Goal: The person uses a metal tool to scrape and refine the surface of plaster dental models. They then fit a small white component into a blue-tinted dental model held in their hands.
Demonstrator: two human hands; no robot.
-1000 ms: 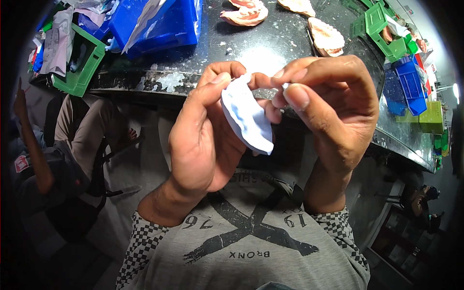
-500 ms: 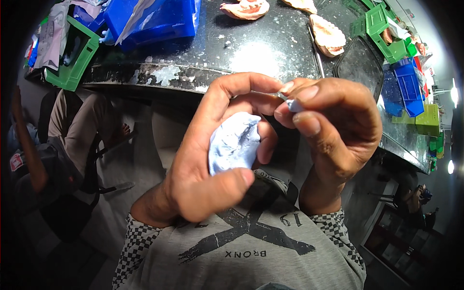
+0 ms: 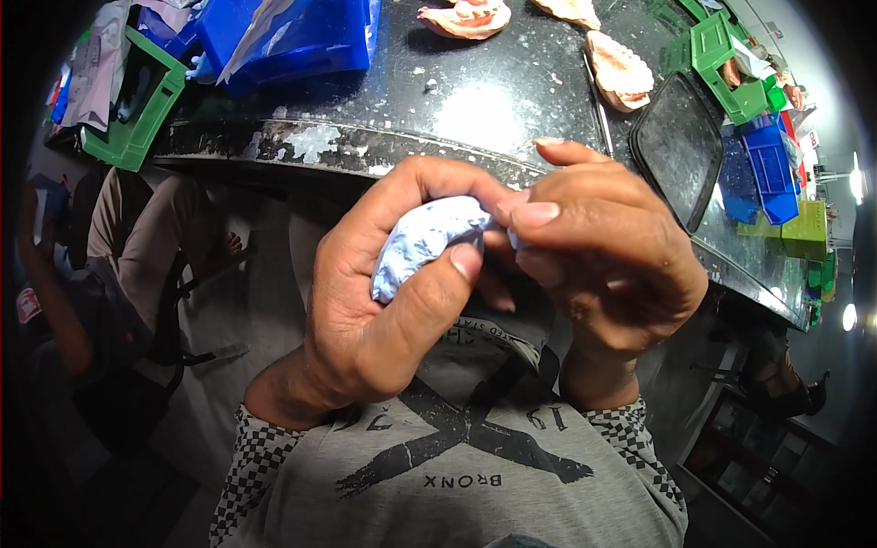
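My left hand (image 3: 365, 342) is wrapped round a pale blue dental cast (image 3: 418, 236), with the thumb pressed on its near side and the index finger curled along its far side. At the cast's right end, my right hand (image 3: 626, 260) is closed in a pinch. Between its fingertips shows a bit of the same pale blue material (image 3: 514, 239), mostly hidden by the fingers. Both hands are in front of the table's near edge, above my lap.
Pink dental casts (image 3: 621, 68) lie on the black, worn table (image 3: 393, 105), beside a thin rod (image 3: 598, 105) and a dark square tray (image 3: 678, 146). A blue bin (image 3: 301, 46) and green bins (image 3: 151, 114) stand around. Another person (image 3: 73, 320) sits at left.
The cast has turned in my left hand, and the thumb now rests on it. My right hand has moved left, bringing its pinched fingertips against the cast's end.
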